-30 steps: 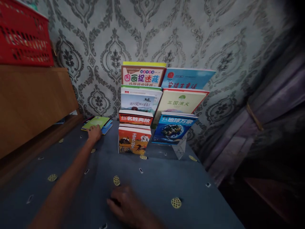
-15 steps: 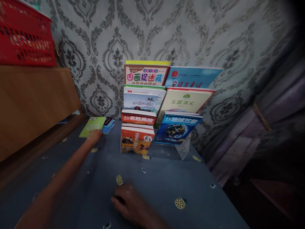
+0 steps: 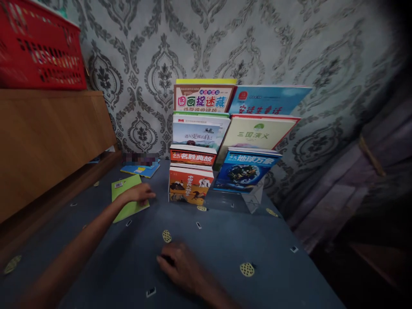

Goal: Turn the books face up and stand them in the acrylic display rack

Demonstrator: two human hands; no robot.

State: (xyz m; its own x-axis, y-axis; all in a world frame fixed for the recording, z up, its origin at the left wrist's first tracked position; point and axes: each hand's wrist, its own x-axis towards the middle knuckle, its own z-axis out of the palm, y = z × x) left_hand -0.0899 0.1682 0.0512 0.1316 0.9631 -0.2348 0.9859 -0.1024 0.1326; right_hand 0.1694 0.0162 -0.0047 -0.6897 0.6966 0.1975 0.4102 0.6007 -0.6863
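A thin light-green book (image 3: 130, 207) with a barcode label lies on the dark blue tablecloth at the left, back cover up. My left hand (image 3: 138, 194) is on its right side, fingers curled at the book's edge; their tips are hard to make out. Behind it lie a blue book (image 3: 140, 171) and a book whose cover is blurred. My right hand (image 3: 180, 264) rests near the front on the cloth, loosely curled, with nothing visible in it. Ahead stands a clear display rack (image 3: 252, 199) holding children's books, among them an orange book (image 3: 189, 184) and a blue globe book (image 3: 246, 171).
A wooden cabinet (image 3: 54, 141) borders the table on the left, with a red plastic basket (image 3: 41, 51) on top. Patterned wallpaper (image 3: 206, 43) is behind the rack. A purple-grey curtain (image 3: 350, 171) hangs at the right, past the table edge.
My left hand has drawn the green book off the other books, towards me, uncovering the blue book. My right hand stays curled on the cloth. The view has shifted slightly.
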